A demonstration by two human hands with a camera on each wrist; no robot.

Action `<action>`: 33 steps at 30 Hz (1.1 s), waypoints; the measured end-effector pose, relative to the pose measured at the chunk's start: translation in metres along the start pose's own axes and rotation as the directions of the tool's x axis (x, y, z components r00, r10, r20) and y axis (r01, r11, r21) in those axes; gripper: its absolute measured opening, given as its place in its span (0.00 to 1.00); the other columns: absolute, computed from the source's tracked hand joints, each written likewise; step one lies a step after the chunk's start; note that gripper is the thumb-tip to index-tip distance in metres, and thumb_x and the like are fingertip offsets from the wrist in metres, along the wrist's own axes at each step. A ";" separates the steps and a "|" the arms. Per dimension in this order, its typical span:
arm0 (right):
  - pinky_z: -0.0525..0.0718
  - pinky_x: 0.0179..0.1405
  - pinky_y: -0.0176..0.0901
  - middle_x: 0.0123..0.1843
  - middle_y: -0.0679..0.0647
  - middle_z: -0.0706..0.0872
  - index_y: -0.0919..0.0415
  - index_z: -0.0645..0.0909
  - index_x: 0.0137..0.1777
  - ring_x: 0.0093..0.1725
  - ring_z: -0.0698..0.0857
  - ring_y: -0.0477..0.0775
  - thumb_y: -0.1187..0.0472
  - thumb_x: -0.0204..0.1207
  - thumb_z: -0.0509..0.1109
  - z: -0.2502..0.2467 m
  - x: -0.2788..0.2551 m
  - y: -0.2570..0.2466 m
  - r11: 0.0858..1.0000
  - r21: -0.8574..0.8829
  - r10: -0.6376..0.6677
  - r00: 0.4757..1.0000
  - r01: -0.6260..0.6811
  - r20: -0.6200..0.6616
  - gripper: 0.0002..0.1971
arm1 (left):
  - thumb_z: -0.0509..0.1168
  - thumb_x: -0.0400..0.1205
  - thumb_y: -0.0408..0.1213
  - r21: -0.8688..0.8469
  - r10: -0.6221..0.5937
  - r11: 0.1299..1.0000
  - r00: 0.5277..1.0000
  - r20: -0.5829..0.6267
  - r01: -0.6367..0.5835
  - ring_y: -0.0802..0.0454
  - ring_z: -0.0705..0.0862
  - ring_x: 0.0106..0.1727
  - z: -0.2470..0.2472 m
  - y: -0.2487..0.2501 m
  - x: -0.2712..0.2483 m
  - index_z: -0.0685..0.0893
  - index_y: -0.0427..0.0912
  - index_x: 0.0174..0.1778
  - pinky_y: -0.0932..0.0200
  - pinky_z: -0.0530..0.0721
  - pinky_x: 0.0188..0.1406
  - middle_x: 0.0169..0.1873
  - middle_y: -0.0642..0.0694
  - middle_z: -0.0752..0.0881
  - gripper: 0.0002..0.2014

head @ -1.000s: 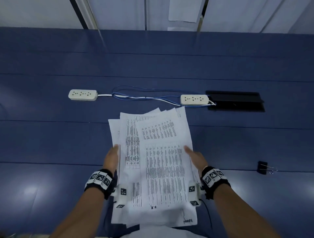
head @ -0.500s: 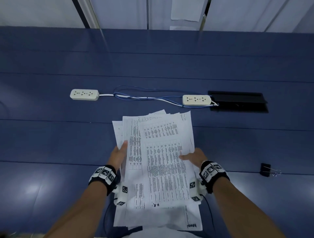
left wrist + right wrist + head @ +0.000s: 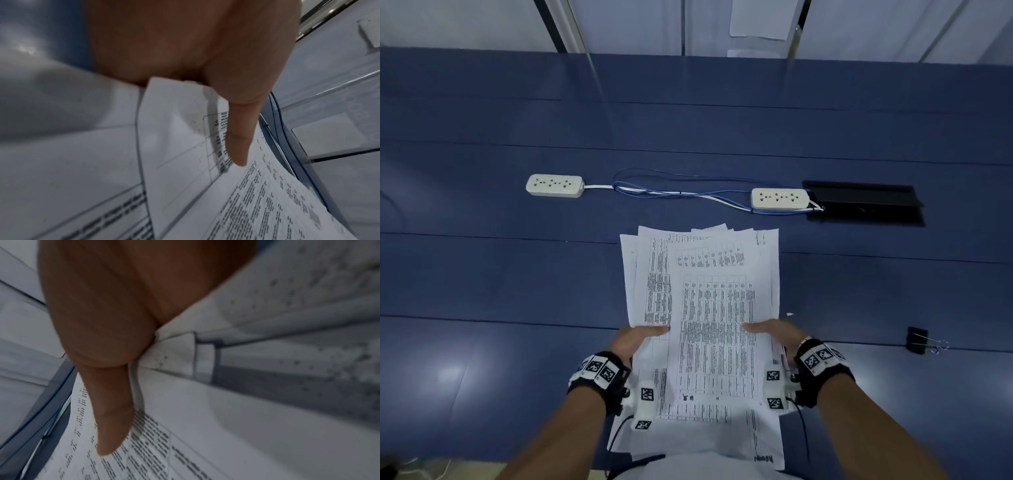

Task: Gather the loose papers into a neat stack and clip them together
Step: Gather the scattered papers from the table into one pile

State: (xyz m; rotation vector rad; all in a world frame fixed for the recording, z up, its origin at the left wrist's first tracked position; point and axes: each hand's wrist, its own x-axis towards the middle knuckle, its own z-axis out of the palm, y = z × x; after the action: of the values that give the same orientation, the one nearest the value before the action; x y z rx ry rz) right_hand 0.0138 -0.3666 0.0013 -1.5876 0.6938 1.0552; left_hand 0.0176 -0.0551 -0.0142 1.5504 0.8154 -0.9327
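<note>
Right hand (image 3: 107, 308) close to the lens, thumb (image 3: 112, 421) laid flat on printed papers (image 3: 236, 426), sheet edges tucked into its crook, blue table (image 3: 51, 399) strip beyond the thumb

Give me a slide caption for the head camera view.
Both hands grip uneven papers; binder clip waits nearby.

Wide bare table (image 3: 482, 274) either side; binder clip (image 3: 917, 340) sits alone at right, power strips (image 3: 554, 185) and cables (image 3: 671, 192) line the far side.

Left hand (image 3: 635, 342) and right hand (image 3: 779, 334) grip the papers' (image 3: 709, 308) side edges, thumbs on top.
</note>
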 end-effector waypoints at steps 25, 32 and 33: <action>0.89 0.58 0.55 0.57 0.52 0.93 0.58 0.84 0.62 0.60 0.90 0.56 0.71 0.68 0.82 -0.031 -0.079 -0.071 0.638 0.280 -0.574 0.686 0.717 -0.448 0.23 | 0.90 0.57 0.42 -0.165 0.622 0.708 0.717 -0.314 -0.686 0.45 0.89 0.60 0.008 0.114 -0.071 0.85 0.37 0.60 0.41 0.84 0.64 0.57 0.41 0.91 0.37; 0.88 0.60 0.56 0.60 0.53 0.92 0.53 0.86 0.60 0.63 0.89 0.55 0.76 0.72 0.76 -0.032 -0.096 -0.086 0.417 0.311 -0.690 0.521 0.854 -0.503 0.22 | 0.78 0.70 0.18 -0.168 0.790 0.551 0.576 -0.210 -0.817 0.63 0.92 0.50 0.014 0.146 -0.094 0.88 0.44 0.51 0.56 0.89 0.60 0.44 0.60 0.95 0.20; 0.87 0.61 0.57 0.58 0.52 0.93 0.53 0.87 0.58 0.61 0.90 0.54 0.75 0.72 0.76 -0.031 -0.090 -0.084 0.450 0.306 -0.666 0.544 0.839 -0.510 0.20 | 0.78 0.71 0.19 -0.157 0.783 0.566 0.587 -0.208 -0.810 0.64 0.92 0.49 0.014 0.142 -0.087 0.89 0.46 0.50 0.54 0.88 0.62 0.43 0.62 0.94 0.19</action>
State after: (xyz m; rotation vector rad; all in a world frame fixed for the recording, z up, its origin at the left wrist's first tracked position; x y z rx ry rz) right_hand 0.0537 -0.3805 0.1209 -1.3321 0.3194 -0.1146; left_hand 0.1012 -0.0936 0.1257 1.5279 0.1918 -0.0503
